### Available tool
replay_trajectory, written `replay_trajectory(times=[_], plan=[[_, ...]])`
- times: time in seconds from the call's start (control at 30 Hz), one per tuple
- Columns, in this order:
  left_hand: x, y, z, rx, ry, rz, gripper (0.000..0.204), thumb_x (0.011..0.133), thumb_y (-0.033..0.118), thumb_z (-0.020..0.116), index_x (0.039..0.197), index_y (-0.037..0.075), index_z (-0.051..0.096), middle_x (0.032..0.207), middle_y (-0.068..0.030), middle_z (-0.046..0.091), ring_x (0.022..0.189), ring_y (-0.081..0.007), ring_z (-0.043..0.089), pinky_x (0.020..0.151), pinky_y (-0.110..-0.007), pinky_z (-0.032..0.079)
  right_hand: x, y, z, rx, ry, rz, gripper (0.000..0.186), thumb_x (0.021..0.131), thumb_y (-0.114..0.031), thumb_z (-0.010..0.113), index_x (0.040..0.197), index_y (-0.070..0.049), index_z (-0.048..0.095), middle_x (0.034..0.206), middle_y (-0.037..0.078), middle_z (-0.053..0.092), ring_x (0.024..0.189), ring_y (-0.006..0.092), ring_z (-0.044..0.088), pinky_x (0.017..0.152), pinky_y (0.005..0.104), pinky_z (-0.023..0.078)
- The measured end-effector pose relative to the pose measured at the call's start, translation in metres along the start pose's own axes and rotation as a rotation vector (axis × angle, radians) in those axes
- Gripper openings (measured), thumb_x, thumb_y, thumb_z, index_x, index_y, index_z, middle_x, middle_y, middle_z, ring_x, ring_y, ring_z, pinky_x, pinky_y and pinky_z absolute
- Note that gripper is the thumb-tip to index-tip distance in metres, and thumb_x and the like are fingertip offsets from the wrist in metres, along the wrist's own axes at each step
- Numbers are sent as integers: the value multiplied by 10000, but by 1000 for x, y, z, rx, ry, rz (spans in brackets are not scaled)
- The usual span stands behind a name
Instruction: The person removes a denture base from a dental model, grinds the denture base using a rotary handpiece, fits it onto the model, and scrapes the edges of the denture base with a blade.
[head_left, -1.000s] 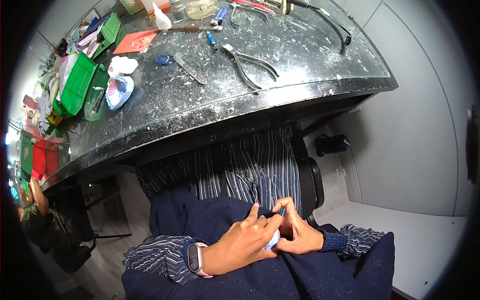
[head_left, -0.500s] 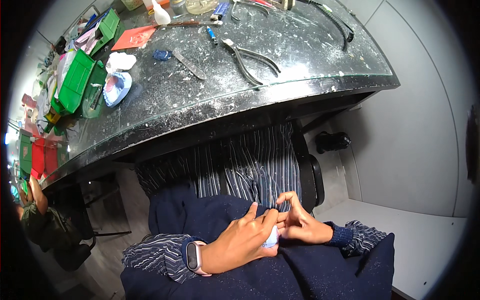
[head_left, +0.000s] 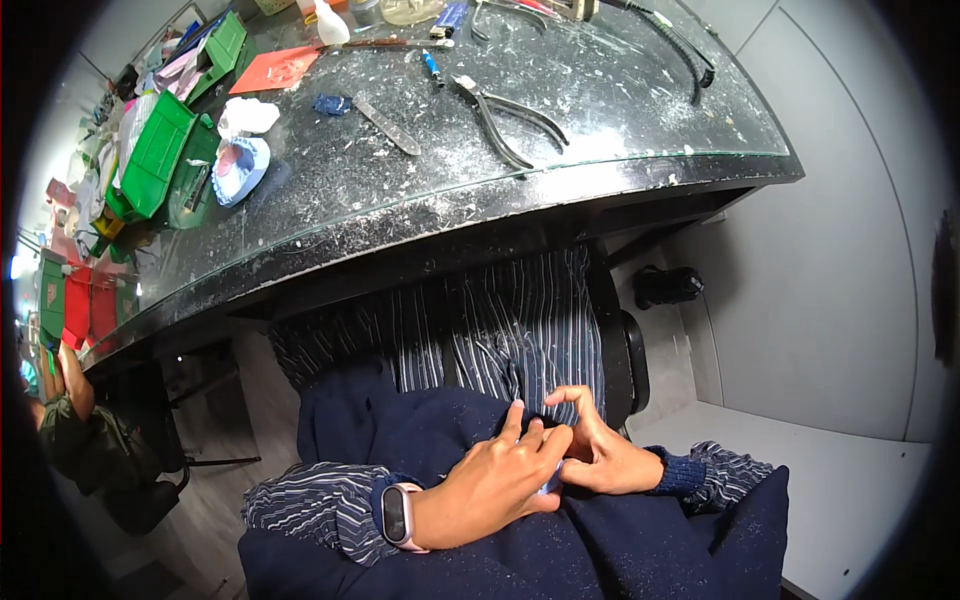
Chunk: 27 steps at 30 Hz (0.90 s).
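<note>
In my lap, over dark blue cloth, my left hand (head_left: 492, 478) is curled around a small pale blue piece (head_left: 549, 484), with its fingers overlapping my right hand. My right hand (head_left: 610, 458) grips the same piece, its thumb against it and its index finger arched above. Most of the piece is hidden by the fingers, so I cannot make out its shape.
The bench (head_left: 340, 200) holds a blue dental cast (head_left: 243, 175), pliers (head_left: 510, 130), a metal spatula (head_left: 385, 127), an orange sheet (head_left: 262, 72), green bins (head_left: 150, 160) and a red bin (head_left: 78, 312). A co-worker's arm (head_left: 76, 380) shows at far left.
My fingers have shifted around the piece, which shows less now. My right hand sits slightly farther right than a second ago. The bench appears a little higher in the picture.
</note>
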<state>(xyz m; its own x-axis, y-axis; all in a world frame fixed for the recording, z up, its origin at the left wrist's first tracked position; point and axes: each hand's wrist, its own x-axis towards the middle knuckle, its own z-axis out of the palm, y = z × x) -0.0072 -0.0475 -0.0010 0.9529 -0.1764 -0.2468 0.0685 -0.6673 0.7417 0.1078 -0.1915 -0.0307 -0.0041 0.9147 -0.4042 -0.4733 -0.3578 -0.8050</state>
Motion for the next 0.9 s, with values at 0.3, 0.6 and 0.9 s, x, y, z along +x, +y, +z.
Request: replay_trajectory(times=[0.3, 0.6, 0.9], plan=[[-2, 0, 3, -55, 70, 4, 554, 666, 255, 741, 1052, 4, 431, 910, -173, 547, 970, -456, 538, 739, -467, 525, -3, -3, 2, 38, -9, 21, 571, 807, 55, 413, 1249, -118, 95, 973, 76, 442, 757, 63, 423, 611, 202, 362], [-2, 4, 1, -55, 42, 10, 516, 623, 216, 769, 919, 23, 392, 864, -175, 552, 977, -459, 529, 767, -464, 519, -4, -9, 10, -130, 24, 29, 516, 813, 21, 438, 1204, -68, 114, 874, 40, 359, 668, 29, 373, 549, 176, 334], [-3, 5, 1, -93, 47, 5, 512, 627, 207, 765, 912, 20, 384, 875, -221, 561, 962, -464, 527, 832, -479, 484, -7, -19, 14, -206, 57, 100, 448, 809, 3, 440, 1143, -38, 144, 812, 31, 347, 629, 19, 351, 518, 170, 318]])
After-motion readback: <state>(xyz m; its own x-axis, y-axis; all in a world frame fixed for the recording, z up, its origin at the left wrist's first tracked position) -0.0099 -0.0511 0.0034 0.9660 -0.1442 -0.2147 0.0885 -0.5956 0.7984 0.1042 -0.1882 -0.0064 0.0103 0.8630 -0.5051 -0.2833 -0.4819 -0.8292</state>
